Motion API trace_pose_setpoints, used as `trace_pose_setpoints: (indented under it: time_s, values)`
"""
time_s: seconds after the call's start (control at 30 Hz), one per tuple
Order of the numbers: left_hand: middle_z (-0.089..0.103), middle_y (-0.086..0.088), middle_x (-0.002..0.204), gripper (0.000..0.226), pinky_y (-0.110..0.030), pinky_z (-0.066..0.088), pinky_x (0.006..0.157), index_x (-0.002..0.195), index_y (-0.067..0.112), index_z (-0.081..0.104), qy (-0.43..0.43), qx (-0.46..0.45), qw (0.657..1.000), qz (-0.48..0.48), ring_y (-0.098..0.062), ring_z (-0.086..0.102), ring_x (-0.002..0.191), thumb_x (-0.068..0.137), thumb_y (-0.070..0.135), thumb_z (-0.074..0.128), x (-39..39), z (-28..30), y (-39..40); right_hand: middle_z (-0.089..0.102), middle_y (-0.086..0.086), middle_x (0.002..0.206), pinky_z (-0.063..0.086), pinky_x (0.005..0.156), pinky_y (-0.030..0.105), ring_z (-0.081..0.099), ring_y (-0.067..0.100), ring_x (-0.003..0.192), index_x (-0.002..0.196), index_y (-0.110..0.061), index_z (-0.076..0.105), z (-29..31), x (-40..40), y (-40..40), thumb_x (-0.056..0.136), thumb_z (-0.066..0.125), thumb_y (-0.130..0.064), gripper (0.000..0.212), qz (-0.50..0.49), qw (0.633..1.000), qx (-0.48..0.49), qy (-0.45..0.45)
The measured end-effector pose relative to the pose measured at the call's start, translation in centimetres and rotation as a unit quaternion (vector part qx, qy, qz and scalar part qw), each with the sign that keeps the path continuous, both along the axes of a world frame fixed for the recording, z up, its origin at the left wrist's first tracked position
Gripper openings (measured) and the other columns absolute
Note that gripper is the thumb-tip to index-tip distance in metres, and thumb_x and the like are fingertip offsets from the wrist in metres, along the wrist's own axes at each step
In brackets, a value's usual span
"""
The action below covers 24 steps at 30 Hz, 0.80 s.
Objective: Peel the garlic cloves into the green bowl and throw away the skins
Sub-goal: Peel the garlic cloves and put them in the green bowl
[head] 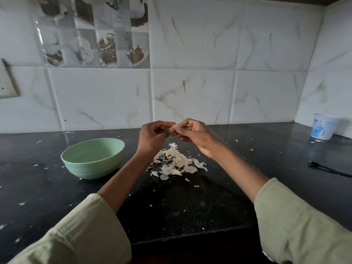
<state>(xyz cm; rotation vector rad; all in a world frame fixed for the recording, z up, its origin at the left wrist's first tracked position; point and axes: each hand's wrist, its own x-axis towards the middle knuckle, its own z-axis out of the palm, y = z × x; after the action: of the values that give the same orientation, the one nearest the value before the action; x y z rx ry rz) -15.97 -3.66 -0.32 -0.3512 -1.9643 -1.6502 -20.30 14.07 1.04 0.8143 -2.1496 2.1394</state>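
Both hands [172,131] pinch garlic clove [173,127].

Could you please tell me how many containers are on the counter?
2: a green bowl left of the hands, and a white plastic cup in the far right corner.

Pale garlic clove [173,128] above skins [176,162], beside green bowl [93,159]

i can't see most of the clove [174,127], it's buried btwn the fingertips of left hand [152,135] & right hand [192,133]. bowl [93,158] inside looks bare but far wall hides part of it. cup [323,128] print too small to read. cable [329,169] runs off right edge. switch plate [7,80] cut by left edge.
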Motion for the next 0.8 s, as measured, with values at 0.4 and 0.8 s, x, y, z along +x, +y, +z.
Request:
trace_pose_setpoints:
  time_s: [0.4,0.8]
  values:
    - [0.081,-0.010,0.094,0.017,-0.031,0.059,0.092,0.106,0.007,0.080,-0.025,0.095,0.995,-0.020,-0.021,0.078,0.094,0.089,0.005,0.080,0.3,0.4,-0.1,0.076,0.025,0.101,0.061,0.078,0.027,0.072,0.028,0.090,0.114,0.012,0.059,0.2,0.1,-0.3,0.093,0.076,-0.012,0.035,-0.016,0.999,-0.003,0.046]
    - [0.079,-0.009,0.089,0.024,-0.032,0.061,0.083,0.100,0.012,0.073,-0.055,0.059,0.994,0.068,-0.020,0.077,0.084,0.081,0.015,0.089,0.1,0.6,0.4,0.078,0.001,0.080,0.064,0.077,0.031,0.075,0.013,0.076,0.093,-0.009,0.081,-0.1,0.7,-1.0,0.091,0.079,-0.031,0.022,-0.129,0.974,0.106,0.151]
